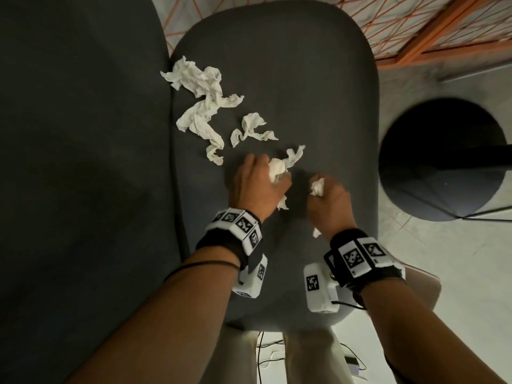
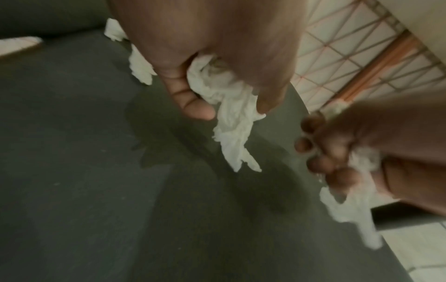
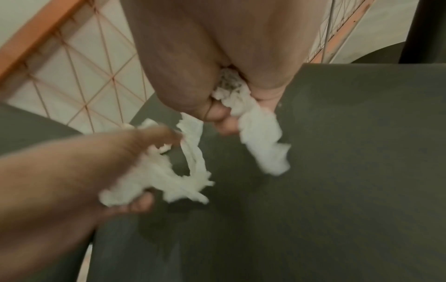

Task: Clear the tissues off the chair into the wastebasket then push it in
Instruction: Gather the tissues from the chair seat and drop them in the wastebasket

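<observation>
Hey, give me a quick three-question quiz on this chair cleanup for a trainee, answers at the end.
1. True or false: both hands hold tissue.
2. Which side of the chair is the wastebasket on? A) left B) right
3. Fill in: loose tissues lie near the seat's ___ edge.

Key:
1. True: the left hand and right hand each grip a wad.
2. B.
3. Left, beyond the left hand.
</observation>
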`<action>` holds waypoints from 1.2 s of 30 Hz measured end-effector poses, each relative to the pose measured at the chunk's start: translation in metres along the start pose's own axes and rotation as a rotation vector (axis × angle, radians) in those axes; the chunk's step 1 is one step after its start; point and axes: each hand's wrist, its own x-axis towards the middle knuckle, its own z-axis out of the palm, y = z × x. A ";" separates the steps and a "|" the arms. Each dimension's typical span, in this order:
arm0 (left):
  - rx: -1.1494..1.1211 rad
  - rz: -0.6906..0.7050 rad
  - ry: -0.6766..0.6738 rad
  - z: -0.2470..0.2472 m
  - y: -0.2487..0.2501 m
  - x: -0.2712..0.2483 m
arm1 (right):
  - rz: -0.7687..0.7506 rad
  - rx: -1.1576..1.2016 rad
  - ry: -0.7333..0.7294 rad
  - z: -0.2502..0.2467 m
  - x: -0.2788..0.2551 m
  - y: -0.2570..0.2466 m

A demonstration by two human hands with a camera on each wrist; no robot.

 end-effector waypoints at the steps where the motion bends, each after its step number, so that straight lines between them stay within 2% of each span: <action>1: 0.057 0.025 -0.017 0.006 0.002 0.003 | 0.014 0.039 0.009 -0.003 0.005 -0.006; 4: 0.153 0.102 -0.074 0.019 0.002 0.006 | 0.024 0.092 -0.001 -0.012 0.021 -0.026; 8: 0.070 0.140 -0.100 0.019 -0.003 -0.002 | 0.043 0.102 -0.041 -0.013 0.041 -0.053; 12: -0.205 0.033 -0.053 0.011 -0.021 -0.022 | 0.118 0.166 -0.056 -0.009 0.051 -0.062; 15: -0.278 -0.084 -0.002 0.006 -0.043 -0.039 | 0.144 0.199 -0.048 0.000 0.049 -0.055; 19: -0.502 -0.348 0.018 -0.007 -0.066 -0.057 | 0.227 0.429 -0.185 0.009 0.029 -0.045; 22: -0.563 -0.451 0.089 -0.024 -0.068 -0.072 | 0.199 0.354 -0.187 0.016 0.015 -0.037; 25: -0.562 -0.484 0.093 -0.043 -0.066 -0.086 | 0.265 0.354 -0.150 0.024 0.002 -0.031; 28: -0.549 -0.491 0.031 -0.062 -0.061 -0.099 | 0.412 0.571 -0.214 0.026 -0.014 -0.025; 31: -0.792 -0.499 -0.062 -0.072 -0.058 -0.115 | 0.535 0.821 -0.297 0.024 -0.032 -0.014; 33: -0.947 -0.518 -0.137 -0.073 -0.059 -0.126 | 0.531 0.920 -0.268 0.021 -0.047 -0.005; 36: -0.886 -0.447 -0.187 -0.071 -0.064 -0.139 | 0.490 1.115 -0.205 0.014 -0.075 0.004</action>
